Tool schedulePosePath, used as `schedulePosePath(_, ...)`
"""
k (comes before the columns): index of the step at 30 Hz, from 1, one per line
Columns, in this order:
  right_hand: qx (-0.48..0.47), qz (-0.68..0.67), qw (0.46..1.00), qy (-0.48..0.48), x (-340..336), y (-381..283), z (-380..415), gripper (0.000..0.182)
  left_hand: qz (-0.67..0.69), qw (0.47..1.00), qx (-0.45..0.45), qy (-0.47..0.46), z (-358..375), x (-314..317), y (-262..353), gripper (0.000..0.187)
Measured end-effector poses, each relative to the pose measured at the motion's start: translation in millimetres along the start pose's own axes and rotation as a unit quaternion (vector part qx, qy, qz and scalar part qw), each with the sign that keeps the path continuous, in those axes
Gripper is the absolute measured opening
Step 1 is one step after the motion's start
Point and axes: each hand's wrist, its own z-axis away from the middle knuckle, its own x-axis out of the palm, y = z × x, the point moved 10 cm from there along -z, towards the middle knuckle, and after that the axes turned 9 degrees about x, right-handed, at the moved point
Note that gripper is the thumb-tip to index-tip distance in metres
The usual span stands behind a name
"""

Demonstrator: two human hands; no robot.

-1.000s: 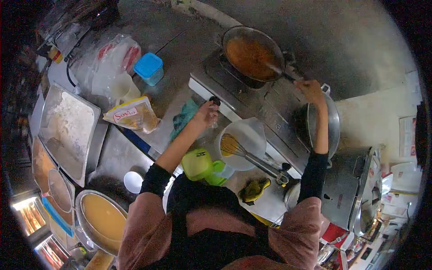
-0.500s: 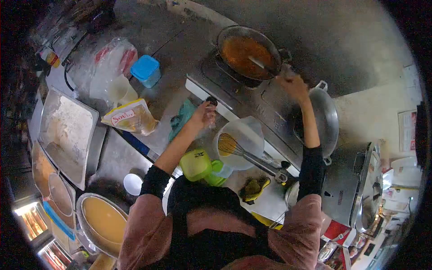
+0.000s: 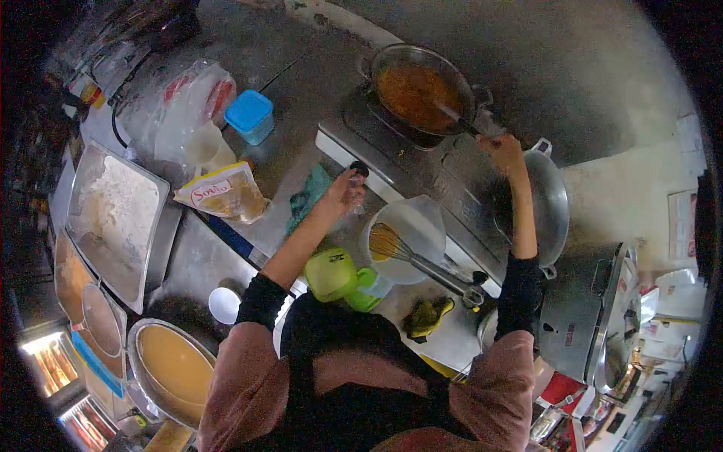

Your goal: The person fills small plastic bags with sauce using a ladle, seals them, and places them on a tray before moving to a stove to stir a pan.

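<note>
My left hand [image 3: 345, 192] is closed on the black stove knob [image 3: 359, 168] at the front edge of the gas stove [image 3: 452, 169]. The fingers of my right hand [image 3: 503, 155] are wrapped round the dark handle of a spatula [image 3: 449, 112]. Its blade dips into an orange-brown mixture [image 3: 414, 89] inside a two-handled wok [image 3: 367, 66] on the burner. Close below my left hand stands a translucent pitcher [image 3: 423, 218] with a whisk [image 3: 422, 265] resting in it and some yellow contents at the bottom.
A large metal pan [image 3: 553, 203] sits right of the wok. Left are a blue-lidded container [image 3: 249, 111], an oil pouch [image 3: 222, 193], a floury tray [image 3: 113, 218] and a basin of tan liquid [image 3: 177, 364]. Green containers [image 3: 330, 275] and a yellow-black cloth [image 3: 427, 318] lie near my body.
My right hand has shifted a little right and down with the spatula, and its blade has moved toward the wok's right side. The left hand stays at the knob.
</note>
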Motion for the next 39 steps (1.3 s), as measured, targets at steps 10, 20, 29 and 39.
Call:
schedulePosePath(10, 0.056, -0.034, 0.995, -0.076, -4, 6, 12, 0.045, -0.108, 0.992, 0.051, 0.041, -2, -3, 9, 0.027)
schedulePosePath(20, 0.045, 0.115, 0.988, 0.097, -62, -24, 50, 0.048, -0.105, 0.991, 0.056, 0.055, -20, -8, 9, 0.015)
schedulePosePath(29, 0.032, 0.127, 0.984, 0.125, -80, -26, 76, 0.037, -0.553, 0.776, 0.301, 0.052, -44, -22, 51, 0.032)
schedulePosePath(39, 0.046, 0.101, 0.987, 0.120, -62, -12, 87, 0.036, -0.925, 0.211, 0.307, 0.081, 34, 66, 48, 0.041)
